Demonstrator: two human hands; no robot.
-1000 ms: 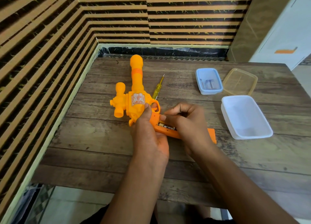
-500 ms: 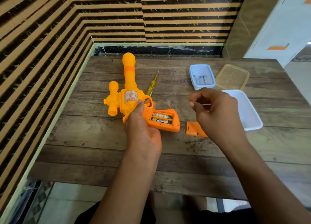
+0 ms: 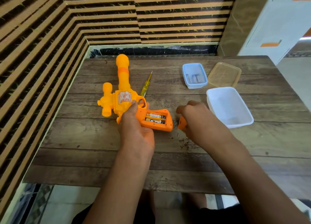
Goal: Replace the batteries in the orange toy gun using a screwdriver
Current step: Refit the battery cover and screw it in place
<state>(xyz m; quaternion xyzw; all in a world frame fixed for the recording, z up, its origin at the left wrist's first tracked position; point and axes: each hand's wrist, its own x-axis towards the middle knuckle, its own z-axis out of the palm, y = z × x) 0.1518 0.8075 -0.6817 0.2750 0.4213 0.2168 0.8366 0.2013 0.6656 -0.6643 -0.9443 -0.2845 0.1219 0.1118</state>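
Observation:
The orange toy gun (image 3: pixel 122 89) lies on the wooden table (image 3: pixel 94 158), barrel pointing away from me. My left hand (image 3: pixel 134 128) grips it where the body meets the handle. The handle's battery bay is open and shows two batteries (image 3: pixel 155 118). The orange battery cover (image 3: pixel 182 122) lies just right of the handle, partly under my right hand (image 3: pixel 196 121). That hand's fingers curl down over the cover; whether they hold it is hidden. A tiny screw (image 3: pixel 178 135) lies on the table below the cover. The yellow screwdriver (image 3: pixel 145 87) rests beside the barrel.
A small blue box (image 3: pixel 185 74) with batteries inside stands at the back right. Its clear yellowish lid (image 3: pixel 224 75) lies next to it. A white container (image 3: pixel 242 124) stands close to my right hand. Striped walls border the table at the left and back.
My right hand lifted off the handle, rose toward the white container, then came down over the battery cover. The battery bay is now uncovered. My left hand kept its grip.

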